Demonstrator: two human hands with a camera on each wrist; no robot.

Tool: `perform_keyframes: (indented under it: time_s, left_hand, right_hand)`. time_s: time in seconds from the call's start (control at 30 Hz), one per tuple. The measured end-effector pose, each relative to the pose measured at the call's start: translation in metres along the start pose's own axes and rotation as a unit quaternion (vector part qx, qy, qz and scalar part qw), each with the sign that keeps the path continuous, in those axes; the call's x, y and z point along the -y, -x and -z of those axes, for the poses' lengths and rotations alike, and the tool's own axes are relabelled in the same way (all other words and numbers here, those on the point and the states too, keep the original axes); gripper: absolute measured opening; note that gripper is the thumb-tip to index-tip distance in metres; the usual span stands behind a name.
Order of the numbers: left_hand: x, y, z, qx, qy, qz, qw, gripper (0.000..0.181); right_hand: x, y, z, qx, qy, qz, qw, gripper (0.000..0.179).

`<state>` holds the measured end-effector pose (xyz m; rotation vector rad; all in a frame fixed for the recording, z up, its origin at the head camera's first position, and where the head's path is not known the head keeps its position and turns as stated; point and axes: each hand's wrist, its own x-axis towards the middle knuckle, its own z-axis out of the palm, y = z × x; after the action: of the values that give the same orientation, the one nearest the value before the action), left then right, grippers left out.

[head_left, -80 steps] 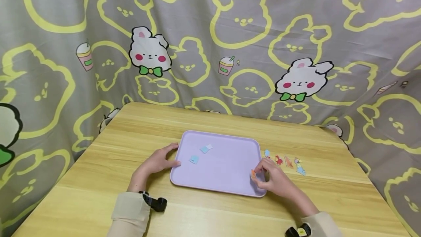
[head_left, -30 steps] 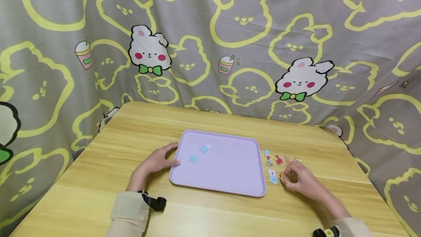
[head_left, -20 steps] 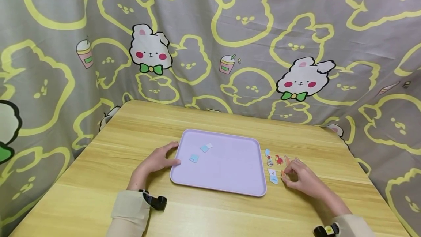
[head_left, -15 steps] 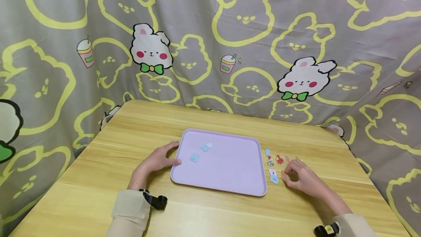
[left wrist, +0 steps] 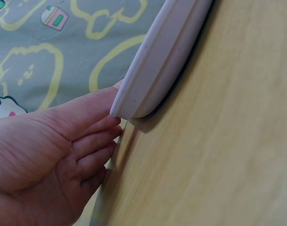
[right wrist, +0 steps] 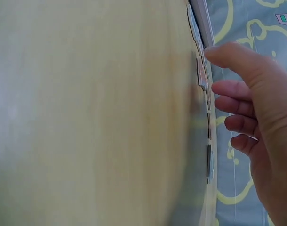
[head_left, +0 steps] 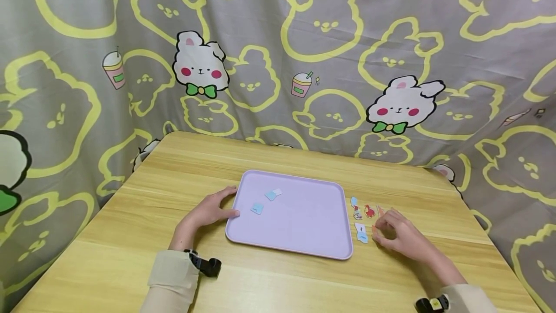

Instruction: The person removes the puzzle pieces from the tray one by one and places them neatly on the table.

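My left hand (head_left: 210,211) rests at the left rim of a lilac tray (head_left: 299,221), its thumb and fingers spread loosely against the edge. Two light-blue puzzle pieces (head_left: 257,208) lie inside the tray at the left. On the table beyond the tray's right side, my right hand (head_left: 404,235) hovers low, with thumb and index fingertips at an orange puzzle piece (head_left: 375,230). In the right wrist view that piece (right wrist: 201,74) lies flat, and a gap shows between thumb (right wrist: 228,55) and fingers. The right hand partly hides other pieces.
Left of the orange piece lies a white-and-blue piece (head_left: 361,233). Behind it are a red piece (head_left: 369,211) and blue and multicoloured pieces (head_left: 357,213). A patterned grey curtain (head_left: 269,76) hangs behind the wooden table (head_left: 195,153).
My right hand has carried the orange piece from over the tray's right edge to the table, beside the white-and-blue piece. It lies there now. The left hand keeps its place.
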<state>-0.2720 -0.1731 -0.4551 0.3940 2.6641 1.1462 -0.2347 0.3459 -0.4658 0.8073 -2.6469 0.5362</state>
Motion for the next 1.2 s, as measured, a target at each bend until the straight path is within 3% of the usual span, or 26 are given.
perform_keyframes:
  time_s: [0.5, 0.77, 1.2]
  left_hand:
    - [0.000, 0.001, -0.001, -0.001, 0.005, 0.004, 1.0000, 0.071]
    - [0.000, 0.002, -0.001, -0.002, 0.006, 0.004, 1.0000, 0.071]
    - [0.000, 0.002, -0.001, -0.003, 0.006, -0.001, 1.0000, 0.071]
  right_hand:
    - [0.032, -0.028, -0.015, -0.023, 0.006, 0.011, 0.9997, 0.026]
    - [0.051, -0.052, -0.033, -0.063, 0.001, 0.036, 0.9974, 0.030]
    - [0.093, -0.095, -0.066, -0.051, -0.028, 0.020, 0.9981, 0.033]
